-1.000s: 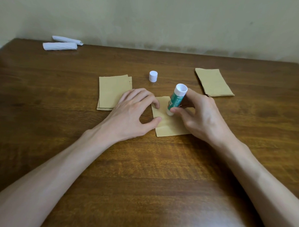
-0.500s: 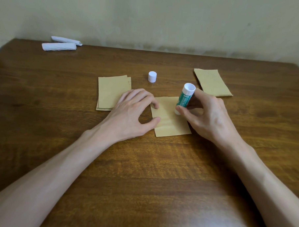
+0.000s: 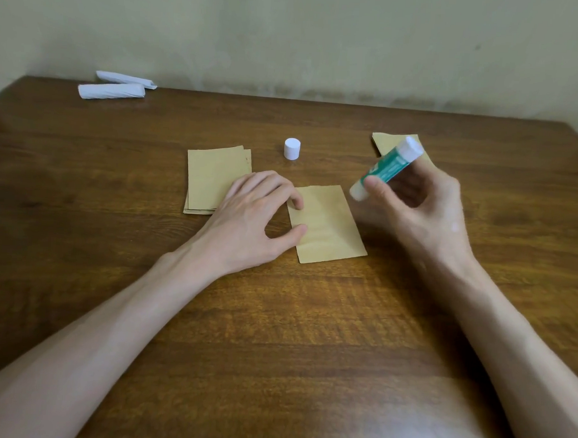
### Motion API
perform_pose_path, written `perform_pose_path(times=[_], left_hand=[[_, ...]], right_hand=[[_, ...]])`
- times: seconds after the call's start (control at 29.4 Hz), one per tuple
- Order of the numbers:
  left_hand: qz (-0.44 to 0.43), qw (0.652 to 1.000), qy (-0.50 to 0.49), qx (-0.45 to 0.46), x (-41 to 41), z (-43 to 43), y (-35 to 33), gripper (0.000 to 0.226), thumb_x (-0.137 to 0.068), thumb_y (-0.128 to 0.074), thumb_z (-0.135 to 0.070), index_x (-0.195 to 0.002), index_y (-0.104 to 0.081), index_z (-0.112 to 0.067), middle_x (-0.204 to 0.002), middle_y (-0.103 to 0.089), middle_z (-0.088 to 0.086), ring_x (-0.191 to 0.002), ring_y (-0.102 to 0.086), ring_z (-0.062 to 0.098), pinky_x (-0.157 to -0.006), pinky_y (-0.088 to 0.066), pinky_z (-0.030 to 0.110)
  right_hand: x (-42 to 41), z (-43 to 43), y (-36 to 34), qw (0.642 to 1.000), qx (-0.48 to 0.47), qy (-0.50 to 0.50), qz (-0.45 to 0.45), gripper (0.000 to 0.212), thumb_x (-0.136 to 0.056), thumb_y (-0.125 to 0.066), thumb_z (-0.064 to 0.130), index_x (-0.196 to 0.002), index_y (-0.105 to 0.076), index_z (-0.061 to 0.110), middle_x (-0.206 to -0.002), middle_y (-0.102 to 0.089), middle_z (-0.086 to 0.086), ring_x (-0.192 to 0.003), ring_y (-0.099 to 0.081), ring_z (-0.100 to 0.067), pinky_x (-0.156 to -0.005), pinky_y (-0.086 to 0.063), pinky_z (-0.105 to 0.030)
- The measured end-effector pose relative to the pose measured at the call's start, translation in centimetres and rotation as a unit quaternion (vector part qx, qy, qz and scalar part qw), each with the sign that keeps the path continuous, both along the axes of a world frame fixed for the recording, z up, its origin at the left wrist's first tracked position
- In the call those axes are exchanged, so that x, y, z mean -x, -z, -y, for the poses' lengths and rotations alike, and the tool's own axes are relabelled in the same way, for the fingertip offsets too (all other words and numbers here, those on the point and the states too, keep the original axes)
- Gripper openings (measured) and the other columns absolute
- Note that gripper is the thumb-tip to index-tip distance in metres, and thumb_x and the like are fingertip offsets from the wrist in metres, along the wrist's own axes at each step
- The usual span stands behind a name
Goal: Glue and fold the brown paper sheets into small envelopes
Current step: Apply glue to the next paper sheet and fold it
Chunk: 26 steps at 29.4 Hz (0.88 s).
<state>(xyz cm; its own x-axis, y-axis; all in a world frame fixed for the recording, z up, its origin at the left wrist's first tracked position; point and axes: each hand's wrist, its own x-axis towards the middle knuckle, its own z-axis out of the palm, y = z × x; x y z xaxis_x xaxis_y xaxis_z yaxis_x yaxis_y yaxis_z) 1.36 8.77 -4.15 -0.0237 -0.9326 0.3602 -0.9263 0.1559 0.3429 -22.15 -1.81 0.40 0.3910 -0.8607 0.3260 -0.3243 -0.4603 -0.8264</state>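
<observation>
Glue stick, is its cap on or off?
Off. The white cap stands alone on the table, while the right hand holds the glue stick with its whitish tip bare.

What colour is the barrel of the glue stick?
The glue stick barrel is green, white at both ends; head view.

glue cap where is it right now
In the head view the white cap stands on the table just beyond the left hand, between the left paper stack and the glue stick.
</observation>
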Motion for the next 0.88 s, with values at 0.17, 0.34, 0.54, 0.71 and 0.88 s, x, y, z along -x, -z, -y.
perform_pose_path(times=[0.17,0.34,0.54,0.71,0.88], left_hand=[[0.007,1.000,-0.010,0.007,0.0,0.0,0.0,0.030,-0.097,-0.052,-0.054,-0.116,-0.059,-0.032,-0.122,-0.052,-0.019,-0.135,-0.041,0.007,-0.118,-0.020,0.030],[0.009,1.000,-0.011,0.007,0.1,0.1,-0.1,0.033,-0.096,-0.051,-0.056,-0.116,-0.060,-0.031,-0.122,-0.052,-0.018,-0.134,-0.041,0.007,-0.115,-0.018,0.026],[0.007,1.000,-0.011,0.004,0.0,0.1,-0.1,0.035,-0.095,-0.050,-0.058,-0.116,-0.059,-0.032,-0.122,-0.052,-0.017,-0.135,-0.041,0.008,-0.115,-0.021,0.030],[0.008,1.000,-0.011,0.006,0.1,0.1,0.0,0.032,-0.096,-0.053,-0.056,-0.115,-0.059,-0.032,-0.121,-0.053,-0.018,-0.133,-0.042,0.008,-0.115,-0.022,0.030],[0.009,1.000,-0.013,0.003,0.0,0.1,0.0,0.034,-0.096,-0.052,-0.058,-0.115,-0.058,-0.032,-0.121,-0.052,-0.018,-0.131,-0.043,0.008,-0.115,-0.022,0.030]], right_hand=[[-1.0,-0.2,0.5,0.999,0.012,-0.045,-0.001,0.031,-0.096,-0.078,0.026,-0.121,-0.070,0.009,-0.114,-0.076,0.004,-0.106,-0.073,-0.007,-0.096,-0.060,-0.033],[-2.6,-0.3,1.7,0.990,0.039,-0.099,-0.089,0.027,-0.096,-0.077,0.026,-0.119,-0.070,0.014,-0.111,-0.076,0.007,-0.104,-0.071,-0.007,-0.094,-0.059,-0.033],[-3.2,-0.3,1.3,0.983,0.040,-0.128,-0.127,0.038,-0.097,-0.076,0.020,-0.133,-0.062,0.021,-0.122,-0.075,0.008,-0.117,-0.068,-0.003,-0.104,-0.056,-0.033],[-3.2,-0.4,1.0,0.986,0.051,-0.097,-0.128,0.041,-0.086,-0.087,0.036,-0.118,-0.067,0.020,-0.103,-0.078,0.009,-0.097,-0.073,0.000,-0.090,-0.059,-0.022],[-3.1,-0.3,1.3,0.988,0.025,-0.115,-0.104,0.037,-0.084,-0.089,0.032,-0.109,-0.064,0.019,-0.103,-0.079,0.007,-0.098,-0.074,-0.001,-0.093,-0.060,-0.028]])
